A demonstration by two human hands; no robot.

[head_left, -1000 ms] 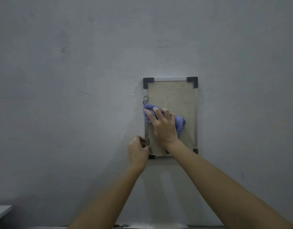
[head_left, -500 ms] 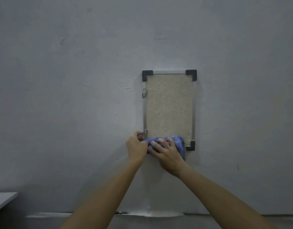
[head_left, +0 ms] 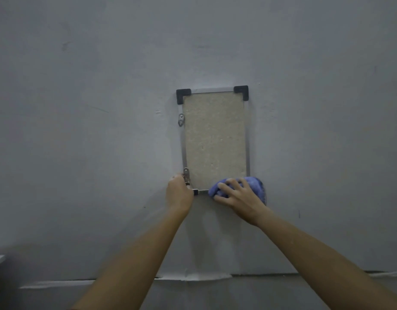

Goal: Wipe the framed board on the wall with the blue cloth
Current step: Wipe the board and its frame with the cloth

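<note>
The blue cloth (head_left: 253,183) is pressed against the lower right corner of the framed board (head_left: 214,139) by the spread, nearly straight fingers of the right hand (head_left: 240,195). It is bunched beneath the palm and shows just past the fingertips. The frame's lower left corner is gripped by the curled left hand (head_left: 178,195), just beside the right thumb. For a clean stroke, the board is best steadied there, with even pressure applied and the panel above the knuckles covered in overlapping passes
</note>
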